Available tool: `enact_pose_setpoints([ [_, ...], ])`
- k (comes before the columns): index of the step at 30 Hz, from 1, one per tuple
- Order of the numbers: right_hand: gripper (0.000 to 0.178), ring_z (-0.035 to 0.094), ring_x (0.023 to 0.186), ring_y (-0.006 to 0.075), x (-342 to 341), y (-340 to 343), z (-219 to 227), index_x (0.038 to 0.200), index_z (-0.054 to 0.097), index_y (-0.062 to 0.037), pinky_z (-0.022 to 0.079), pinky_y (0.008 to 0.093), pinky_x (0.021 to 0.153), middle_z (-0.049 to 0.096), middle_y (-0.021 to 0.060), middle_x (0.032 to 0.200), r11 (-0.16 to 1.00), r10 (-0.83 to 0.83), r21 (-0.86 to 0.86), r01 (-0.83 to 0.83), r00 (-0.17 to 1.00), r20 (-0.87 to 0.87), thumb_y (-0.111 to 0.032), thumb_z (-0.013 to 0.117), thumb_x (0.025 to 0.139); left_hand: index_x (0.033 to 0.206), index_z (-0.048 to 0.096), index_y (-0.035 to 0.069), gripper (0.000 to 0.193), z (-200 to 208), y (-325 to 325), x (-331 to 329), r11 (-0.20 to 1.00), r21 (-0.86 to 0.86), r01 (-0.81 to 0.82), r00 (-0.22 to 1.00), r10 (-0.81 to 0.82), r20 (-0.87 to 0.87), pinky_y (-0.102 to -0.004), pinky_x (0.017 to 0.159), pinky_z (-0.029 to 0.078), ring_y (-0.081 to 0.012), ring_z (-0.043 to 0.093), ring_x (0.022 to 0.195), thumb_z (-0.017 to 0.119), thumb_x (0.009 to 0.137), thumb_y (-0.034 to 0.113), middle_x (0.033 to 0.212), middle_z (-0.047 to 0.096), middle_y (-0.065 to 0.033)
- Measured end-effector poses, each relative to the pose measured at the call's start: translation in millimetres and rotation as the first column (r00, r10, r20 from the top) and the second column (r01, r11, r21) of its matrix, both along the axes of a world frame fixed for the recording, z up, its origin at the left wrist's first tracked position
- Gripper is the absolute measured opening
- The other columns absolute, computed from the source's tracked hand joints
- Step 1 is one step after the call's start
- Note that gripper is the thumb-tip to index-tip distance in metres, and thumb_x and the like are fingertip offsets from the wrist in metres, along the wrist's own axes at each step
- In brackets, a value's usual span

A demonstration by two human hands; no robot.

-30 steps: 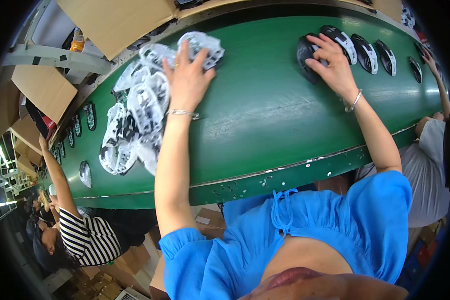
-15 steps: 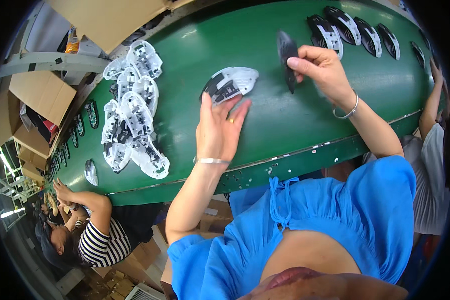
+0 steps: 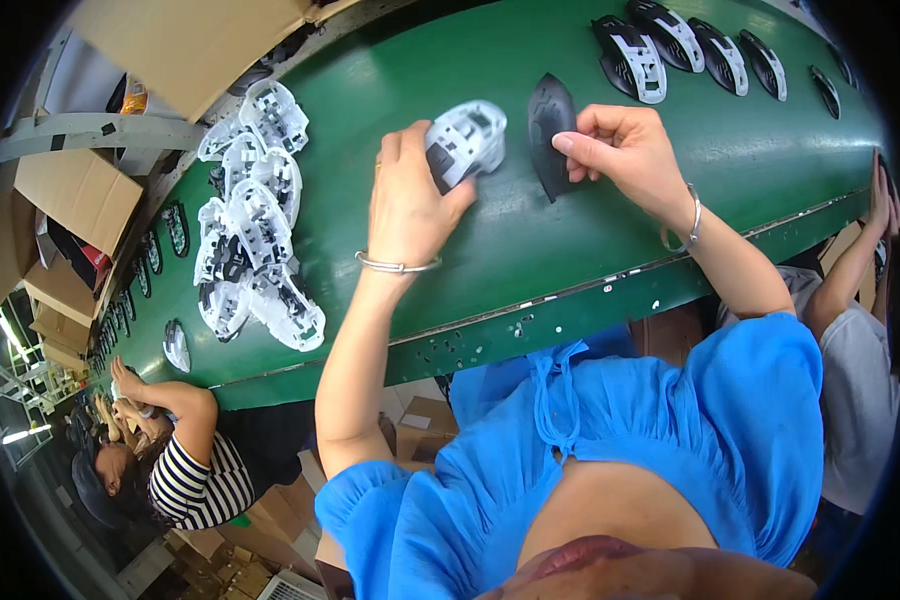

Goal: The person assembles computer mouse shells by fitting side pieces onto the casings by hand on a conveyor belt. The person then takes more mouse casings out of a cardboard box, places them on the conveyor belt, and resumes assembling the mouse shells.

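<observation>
My left hand (image 3: 408,195) grips a white and black computer mouse shell (image 3: 475,135) at its left and near edges, thumb and fingers around it. The shell is tilted above the green work surface and slightly blurred. Just right of it, my right hand (image 3: 625,155) pinches a thin, black, leaf-shaped plastic cover (image 3: 545,130) between thumb and fingers. The cover stands with its broad face in view, apart from the shell. Some fingertips of both hands are hidden behind the parts.
A pile of white shells (image 3: 260,215) lies left on the green conveyor belt (image 3: 370,300). Black and white mouse parts (image 3: 635,65) stand in a row at far right. Cardboard boxes (image 3: 80,205) line the left. Co-workers sit either side, one in a striped shirt (image 3: 195,480).
My left hand has closed around the shell and turned it so its open inner side shows. My right hand has rotated the black cover from edge-on to broad-face and brought it slightly left.
</observation>
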State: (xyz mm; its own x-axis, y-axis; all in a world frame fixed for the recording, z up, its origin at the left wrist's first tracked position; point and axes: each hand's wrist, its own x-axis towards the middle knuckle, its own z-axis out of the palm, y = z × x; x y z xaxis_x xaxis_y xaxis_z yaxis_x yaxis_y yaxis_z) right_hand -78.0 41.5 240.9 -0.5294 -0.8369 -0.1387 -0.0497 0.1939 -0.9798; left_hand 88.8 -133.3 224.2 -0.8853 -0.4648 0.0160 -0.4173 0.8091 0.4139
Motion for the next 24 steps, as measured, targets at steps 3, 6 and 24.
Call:
enact_pose_setpoints([
  [3, 0.021, 0.061, 0.06, 0.0062, 3.9, 0.2, 9.9, 0.078, 0.064, 0.0008, 0.046, 0.0187, 0.054, 0.063, 0.0024, 0.065, 0.998, 0.01, -0.063, -0.008, 0.999, 0.032, -0.018, 0.069, 0.084, 0.121, 0.043, -0.002, 0.048, -2.6, 12.8, -8.6, 0.609, 0.789, -0.072, 0.897, 0.385, -0.215, -0.0312, 0.079, 0.049, -0.0172, 0.058, 0.086, 0.064, 0.082, 0.015, 0.099, 0.058, -0.0088],
  [6, 0.017, 0.061, 0.06, 0.0058, 18.7, -9.2, 19.7, 0.078, 0.063, 0.0016, 0.046, 0.0186, 0.054, 0.063, 0.002, 0.065, 0.984, 0.065, -0.16, -0.082, 0.992, -0.112, -0.014, 0.069, 0.085, 0.121, 0.044, 0.0, 0.042, -10.9, 28.3, -9.3, 0.095, 0.985, 0.145, 0.756, 0.631, -0.172, -0.0308, 0.078, 0.049, -0.0183, 0.058, 0.086, 0.059, 0.085, 0.016, 0.098, 0.059, -0.0084],
  [24, 0.026, 0.047, 0.049, 0.0223, 27.0, -39.3, 15.6, 0.067, 0.054, -0.0025, 0.036, 0.0314, 0.045, 0.051, 0.0088, 0.059, 0.928, 0.119, -0.176, -0.329, 0.708, -0.696, -0.015, 0.074, 0.077, 0.125, 0.048, 0.005, 0.057, -4.0, 48.4, -1.4, 0.042, 0.958, 0.283, 0.735, 0.632, -0.245, -0.0324, 0.095, 0.043, -0.0151, 0.054, 0.108, 0.029, 0.099, 0.052, 0.117, 0.055, -0.0059],
])
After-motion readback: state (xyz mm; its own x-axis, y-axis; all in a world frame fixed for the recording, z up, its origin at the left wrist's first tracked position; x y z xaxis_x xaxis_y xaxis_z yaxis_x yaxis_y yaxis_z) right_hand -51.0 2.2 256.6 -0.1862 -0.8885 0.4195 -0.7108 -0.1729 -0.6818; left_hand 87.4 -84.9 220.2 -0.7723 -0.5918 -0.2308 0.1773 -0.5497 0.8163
